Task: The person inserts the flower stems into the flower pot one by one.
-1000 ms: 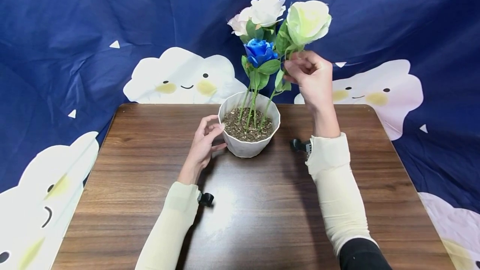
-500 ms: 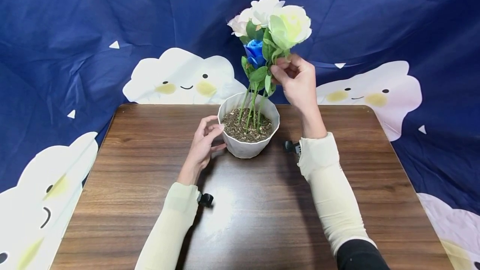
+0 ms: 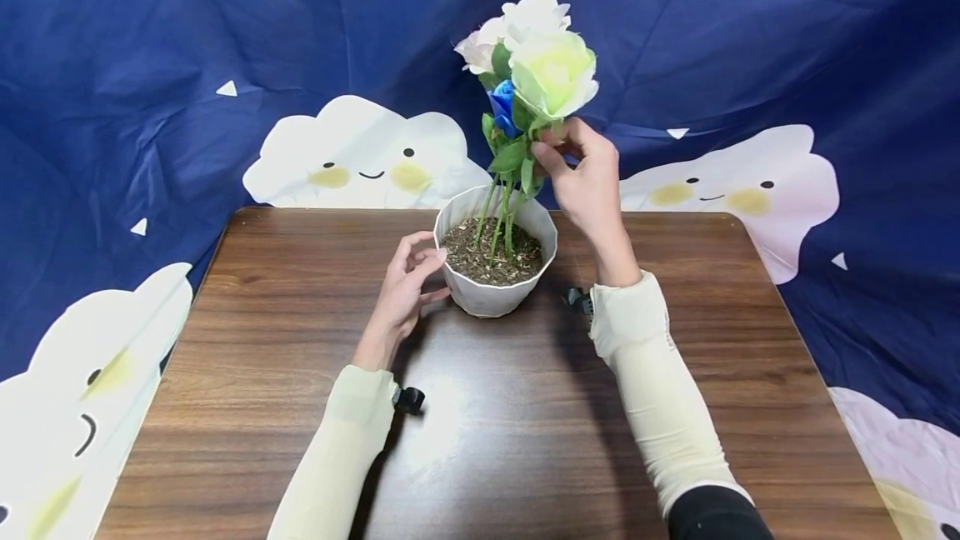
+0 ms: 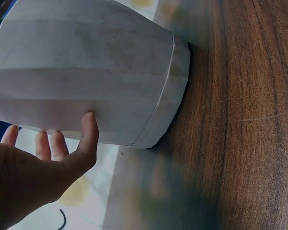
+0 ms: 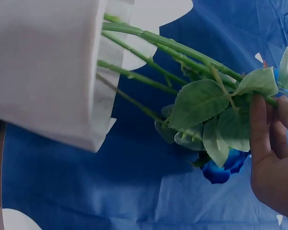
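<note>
A white faceted flowerpot [image 3: 491, 297] filled with dark soil [image 3: 495, 250] stands near the table's far edge. My left hand [image 3: 401, 290] rests its fingertips against the pot's left side; the left wrist view shows the fingers spread along the pot's wall [image 4: 77, 81]. Just below its bloom, my right hand [image 3: 588, 173] pinches the stem of a pale green artificial rose [image 3: 555, 77]. That stem reaches down into the pot among the others. Behind it stand a blue rose [image 3: 502, 107], partly covered, a white rose [image 3: 534, 17] and a pinkish-white rose [image 3: 480, 47].
The brown wooden table [image 3: 480, 440] spreads in front of the pot. Behind hangs a blue cloth [image 3: 150, 40] printed with smiling clouds. Green leaves [image 5: 201, 108] crowd the stems near my right fingers. A small black device sits at each wrist.
My right hand has moved left and slightly down with the pale green rose, bringing its bloom in front of the blue and white ones. The left hand stays at the pot.
</note>
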`<state>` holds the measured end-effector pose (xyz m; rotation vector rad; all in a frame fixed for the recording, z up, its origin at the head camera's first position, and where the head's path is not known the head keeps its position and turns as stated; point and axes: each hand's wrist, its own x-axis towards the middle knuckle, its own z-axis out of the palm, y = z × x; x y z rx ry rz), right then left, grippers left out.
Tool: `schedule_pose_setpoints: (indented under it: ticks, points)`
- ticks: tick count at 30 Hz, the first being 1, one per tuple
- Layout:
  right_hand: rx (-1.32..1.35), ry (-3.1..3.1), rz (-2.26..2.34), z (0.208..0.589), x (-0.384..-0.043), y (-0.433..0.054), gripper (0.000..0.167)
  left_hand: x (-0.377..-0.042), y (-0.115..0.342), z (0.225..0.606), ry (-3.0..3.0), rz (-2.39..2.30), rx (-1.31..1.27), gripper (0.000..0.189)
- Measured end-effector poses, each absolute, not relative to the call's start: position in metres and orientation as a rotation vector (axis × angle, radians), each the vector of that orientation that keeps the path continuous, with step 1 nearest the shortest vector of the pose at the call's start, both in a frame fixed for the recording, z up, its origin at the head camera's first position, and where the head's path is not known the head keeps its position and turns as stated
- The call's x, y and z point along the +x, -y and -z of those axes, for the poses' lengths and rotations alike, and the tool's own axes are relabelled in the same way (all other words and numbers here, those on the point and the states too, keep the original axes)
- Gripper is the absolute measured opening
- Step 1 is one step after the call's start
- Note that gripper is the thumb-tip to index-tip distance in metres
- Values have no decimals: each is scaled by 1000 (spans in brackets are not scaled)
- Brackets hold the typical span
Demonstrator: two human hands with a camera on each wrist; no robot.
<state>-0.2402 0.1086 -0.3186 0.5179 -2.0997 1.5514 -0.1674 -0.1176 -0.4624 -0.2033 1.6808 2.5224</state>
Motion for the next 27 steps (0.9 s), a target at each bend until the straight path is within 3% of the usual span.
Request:
schedule_pose_setpoints:
  ticks: [14, 27]
  points:
    - [395, 2060, -1542, 315, -241, -102, 14, -166, 118, 462, -1684, -2521, -203, 38]
    - [298, 2010, -1517, 326, -231, -125, 21, -167, 118, 462, -1671, -2510, -217, 40]
